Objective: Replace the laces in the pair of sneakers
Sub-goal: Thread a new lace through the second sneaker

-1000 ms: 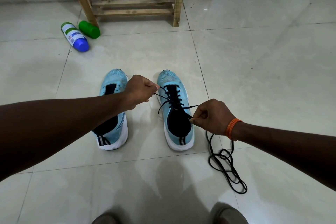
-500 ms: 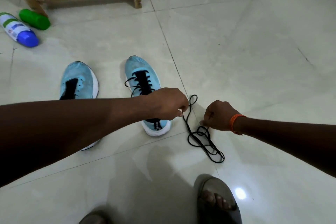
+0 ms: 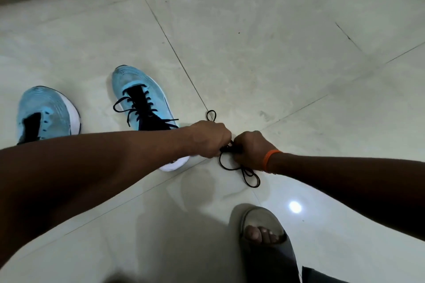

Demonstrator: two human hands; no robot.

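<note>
Black cord, the loose lace, lies in a small tangle on the tiled floor, at four o'clock from the laced sneaker. The unlaced sneaker sits further off at nine o'clock. Both hands meet over the tangle. The left hand has its fingers curled tight round a bunched stretch of the lace. The right hand, with an orange wristband, grips the same bunch from the three o'clock side, knuckles nearly touching. One loop pokes out at twelve o'clock beyond the left hand; the rest trails toward five o'clock. The step seems to be gathering and untangling this lace for the bare shoe. It would go best to find one tip first, then draw the length through slack fingers so the loops fall open rather than cinch into a knot.
</note>
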